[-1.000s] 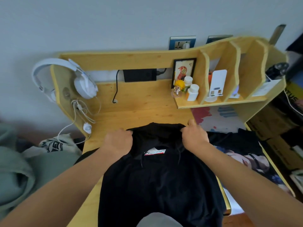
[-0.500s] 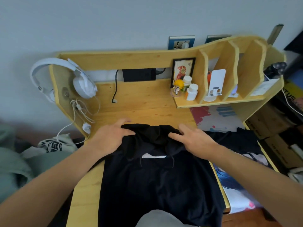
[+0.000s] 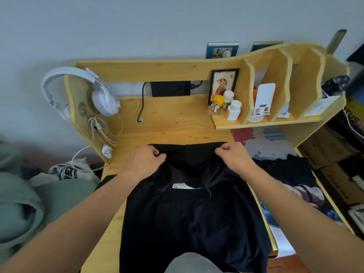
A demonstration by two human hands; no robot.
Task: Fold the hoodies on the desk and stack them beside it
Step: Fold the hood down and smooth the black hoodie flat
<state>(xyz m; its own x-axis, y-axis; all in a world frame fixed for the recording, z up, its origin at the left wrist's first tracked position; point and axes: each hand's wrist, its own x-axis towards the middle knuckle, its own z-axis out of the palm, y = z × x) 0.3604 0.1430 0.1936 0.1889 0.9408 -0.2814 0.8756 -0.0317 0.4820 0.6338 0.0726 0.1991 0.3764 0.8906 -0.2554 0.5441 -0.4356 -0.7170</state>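
A: Gripping the far edge of the black cotton hoodie [image 3: 189, 209], are they?

B: Yes. The left hand [image 3: 143, 160] and the right hand [image 3: 234, 156] each have their fingers curled round the hood's top edge, one at each corner, knuckles up. The hoodie lies flat on the pale wooden surface [image 3: 173, 119], hood end away from the person, hem end hanging toward them.

A: So which way does the garment run?

B: Its long axis runs straight out from the body toward the wall. The hood edge under the fingers lies crosswise to that. Both hands sit level with each other, so neither is nearer; the hood sits between them and just below.

A: And the next move?

B: I'd judge the hood gets brought down toward the person over the white neck label [image 3: 180, 186], flattening onto the chest. That pull goes along the long axis, so both hands need to travel evenly or the fold skews.

A: Anything else waiting?

B: A dark printed garment [image 3: 291, 174] lies to the right; whether it's a hoodie I can't tell. A grey-green garment [image 3: 19, 203] sits off the left side
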